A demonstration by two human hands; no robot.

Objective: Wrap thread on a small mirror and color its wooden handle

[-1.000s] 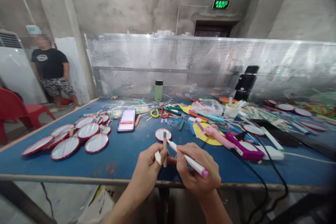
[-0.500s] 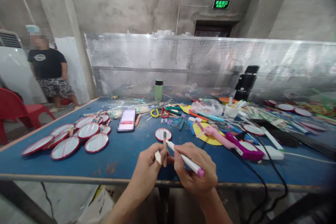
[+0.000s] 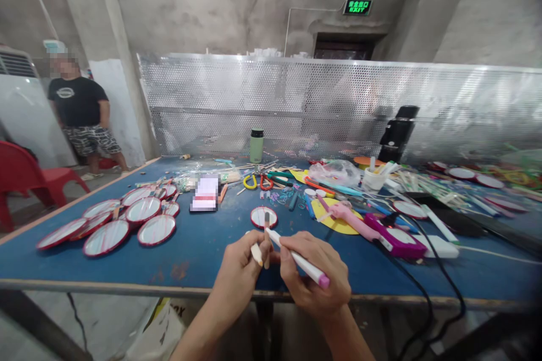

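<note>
A flat wooden stick [image 3: 266,223] is held near-upright in the left hand [image 3: 239,262], above the near edge of the blue table [image 3: 203,262]. The fingers are closed narrowly around its lower part, so that the upper part is left exposed; this grip appears to be chosen to keep the stick steady against a light push. A short white piece [image 3: 256,254] with an orange-tan end, possibly a pen cap, is also held between the fingers of this hand, probably so that it need not be laid down.

A white pen [image 3: 302,261] with a pink end is pinched in the right hand [image 3: 315,271] in a writing grip. The pen is slanted, with its tip at the edge of the stick; whether contact is made cannot be told. Both hands are placed close together, presumably for fine control of the tip.

Behind the stick, a single red-rimmed disc [image 3: 257,216] is laid flat on the table, apart from the pile of discs [image 3: 143,210] at the left. The pile is overlapped, which likely saves space. A phone [image 3: 205,192] is placed between the pile and the loose tools, where its screen can be viewed. A pink glue gun [image 3: 353,219] is rested partly over a yellow plate [image 3: 335,227], possibly to protect the table from drips.
</note>
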